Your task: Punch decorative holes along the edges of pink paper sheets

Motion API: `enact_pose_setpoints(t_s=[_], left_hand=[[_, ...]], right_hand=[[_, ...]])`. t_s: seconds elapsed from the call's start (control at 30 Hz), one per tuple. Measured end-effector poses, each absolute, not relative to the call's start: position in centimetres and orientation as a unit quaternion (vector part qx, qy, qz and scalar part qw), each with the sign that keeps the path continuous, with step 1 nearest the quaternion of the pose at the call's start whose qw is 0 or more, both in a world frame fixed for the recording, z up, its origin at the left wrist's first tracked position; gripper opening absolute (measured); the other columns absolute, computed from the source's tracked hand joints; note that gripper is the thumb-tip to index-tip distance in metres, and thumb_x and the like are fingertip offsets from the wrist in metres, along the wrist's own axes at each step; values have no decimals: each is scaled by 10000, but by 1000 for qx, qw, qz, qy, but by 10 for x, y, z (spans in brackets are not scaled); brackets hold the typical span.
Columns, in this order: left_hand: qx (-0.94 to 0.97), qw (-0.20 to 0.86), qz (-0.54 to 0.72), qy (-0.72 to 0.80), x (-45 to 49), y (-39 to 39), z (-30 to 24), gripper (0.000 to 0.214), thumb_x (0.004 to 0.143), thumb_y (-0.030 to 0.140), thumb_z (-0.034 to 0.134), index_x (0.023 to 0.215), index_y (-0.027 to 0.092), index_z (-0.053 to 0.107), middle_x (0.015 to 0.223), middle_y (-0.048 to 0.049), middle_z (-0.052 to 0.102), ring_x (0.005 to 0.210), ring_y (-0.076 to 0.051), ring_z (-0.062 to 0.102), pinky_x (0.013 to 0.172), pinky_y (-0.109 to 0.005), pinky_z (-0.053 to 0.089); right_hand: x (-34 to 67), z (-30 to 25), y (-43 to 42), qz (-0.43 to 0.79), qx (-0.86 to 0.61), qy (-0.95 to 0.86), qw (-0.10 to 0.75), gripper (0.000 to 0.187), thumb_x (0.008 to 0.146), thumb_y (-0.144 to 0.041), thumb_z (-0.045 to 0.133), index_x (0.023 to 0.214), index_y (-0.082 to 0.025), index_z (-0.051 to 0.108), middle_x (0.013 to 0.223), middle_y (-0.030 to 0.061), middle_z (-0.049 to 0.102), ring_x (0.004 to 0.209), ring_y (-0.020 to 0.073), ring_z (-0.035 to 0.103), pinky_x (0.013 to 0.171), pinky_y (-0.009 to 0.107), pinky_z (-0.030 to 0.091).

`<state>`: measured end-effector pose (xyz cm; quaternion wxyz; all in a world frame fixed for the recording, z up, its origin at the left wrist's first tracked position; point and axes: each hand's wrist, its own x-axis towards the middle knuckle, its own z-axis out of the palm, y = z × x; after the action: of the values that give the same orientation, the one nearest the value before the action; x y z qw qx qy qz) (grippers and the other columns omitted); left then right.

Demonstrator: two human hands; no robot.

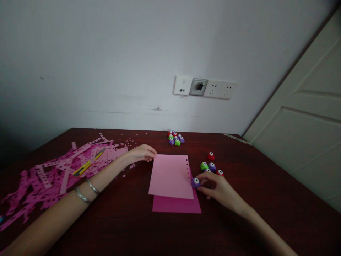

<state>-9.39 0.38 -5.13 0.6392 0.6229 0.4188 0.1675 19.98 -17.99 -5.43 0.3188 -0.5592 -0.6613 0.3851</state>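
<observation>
My left hand (145,153) pinches the upper left corner of a light pink sheet of paper (169,176). Beneath that sheet lies a darker pink sheet (177,205), showing along the bottom and right. A purple craft hole punch (195,182) is gripped between the thumb and fingers of my right hand (213,183), at the right edge of the light sheet. Several small holes run down that edge above the punch. Whether the paper sits inside the punch's slot cannot be made out.
Beside my right hand stand more punches, among them a green one (204,166) and a red one (210,156). A cluster of punches (175,138) is near the wall. Punched pink strips (50,185) pile up at left, with a yellow craft knife (89,163) on them.
</observation>
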Motion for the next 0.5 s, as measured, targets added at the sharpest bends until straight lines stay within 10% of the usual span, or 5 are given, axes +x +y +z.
enact_pose_setpoints(t_s=[0.5], left_hand=[[606,647,176,427,-95,3,-49,251,561,228,744,757,114,637,627,-6,614,538,-77,519,530,-218,390]], right_hand=[[202,-57,-181,381,-559,-663,320,260,746,-319,614,960,-172,601,832,32,575,725,160,574,442,211,535]])
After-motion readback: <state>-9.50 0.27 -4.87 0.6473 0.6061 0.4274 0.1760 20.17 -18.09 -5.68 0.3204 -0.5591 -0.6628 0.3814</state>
